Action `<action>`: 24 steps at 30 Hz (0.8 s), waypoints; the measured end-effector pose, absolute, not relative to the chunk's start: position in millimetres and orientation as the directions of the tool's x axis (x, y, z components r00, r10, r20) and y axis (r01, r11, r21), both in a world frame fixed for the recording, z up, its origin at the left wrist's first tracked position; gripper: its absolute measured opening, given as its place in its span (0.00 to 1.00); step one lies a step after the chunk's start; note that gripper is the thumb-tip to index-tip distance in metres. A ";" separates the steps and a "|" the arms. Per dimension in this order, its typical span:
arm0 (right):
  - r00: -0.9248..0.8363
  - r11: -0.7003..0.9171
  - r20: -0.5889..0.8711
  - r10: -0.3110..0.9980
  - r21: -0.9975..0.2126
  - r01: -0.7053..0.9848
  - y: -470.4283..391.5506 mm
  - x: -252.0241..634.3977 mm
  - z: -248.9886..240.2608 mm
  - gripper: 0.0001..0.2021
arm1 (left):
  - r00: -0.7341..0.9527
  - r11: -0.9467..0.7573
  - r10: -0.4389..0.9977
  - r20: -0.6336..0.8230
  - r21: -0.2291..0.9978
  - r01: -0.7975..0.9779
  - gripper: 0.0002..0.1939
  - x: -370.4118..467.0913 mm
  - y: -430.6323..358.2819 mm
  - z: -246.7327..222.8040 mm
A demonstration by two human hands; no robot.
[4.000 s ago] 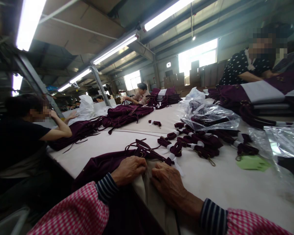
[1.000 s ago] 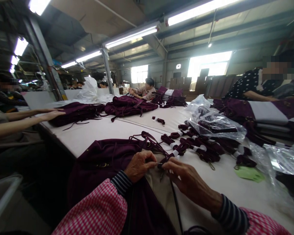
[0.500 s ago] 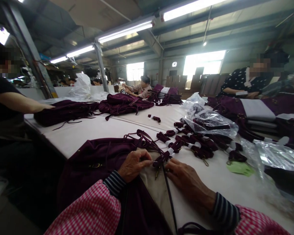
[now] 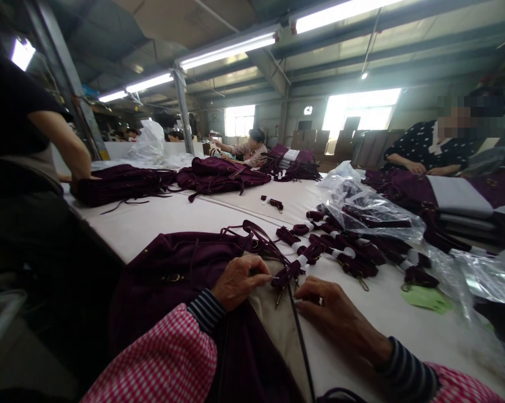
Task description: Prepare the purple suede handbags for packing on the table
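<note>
Lying on the white table (image 4: 181,215), the purple bag (image 4: 181,263) shows its beige lining (image 4: 273,319). I judge it soft and limp, not fragile, so both sides of its opening should give the surest hold. The right hand (image 4: 336,313) is just beside the lining, fingers curled; if it grips something, I cannot tell. The left hand (image 4: 242,282) has thumb and finger nearly together; what they pinch is unclear. Between the hands, the strap bundle (image 4: 292,271), probably light and flexible, is best taken at its white band (image 4: 303,261).
</note>
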State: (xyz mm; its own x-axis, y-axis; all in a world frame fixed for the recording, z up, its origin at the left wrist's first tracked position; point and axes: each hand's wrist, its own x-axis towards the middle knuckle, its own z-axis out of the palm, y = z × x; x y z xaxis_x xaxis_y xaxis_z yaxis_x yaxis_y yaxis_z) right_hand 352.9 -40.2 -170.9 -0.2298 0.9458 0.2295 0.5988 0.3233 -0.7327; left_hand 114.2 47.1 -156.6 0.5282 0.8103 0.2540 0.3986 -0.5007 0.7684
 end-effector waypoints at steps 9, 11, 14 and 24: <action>-0.113 0.202 0.168 0.979 -0.845 0.496 -34.3 341.1 -173.3 0.07 | 0.527 -0.516 0.808 0.264 0.749 0.415 0.05 113.2 49.2 -159.6; -0.143 0.216 0.166 0.976 -0.836 0.505 -33.9 342.5 -174.7 0.06 | 0.530 -0.520 0.804 0.269 0.749 0.410 0.05 113.2 49.1 -160.0; -0.168 0.235 0.170 0.971 -0.805 0.544 -34.8 346.5 -177.5 0.06 | 0.539 -0.525 0.797 0.273 0.754 0.395 0.05 112.8 49.0 -160.4; -0.129 0.265 0.231 0.964 -0.850 0.456 -29.7 332.5 -168.6 0.08 | 0.539 -0.512 0.799 0.267 0.772 0.376 0.06 113.6 48.4 -157.3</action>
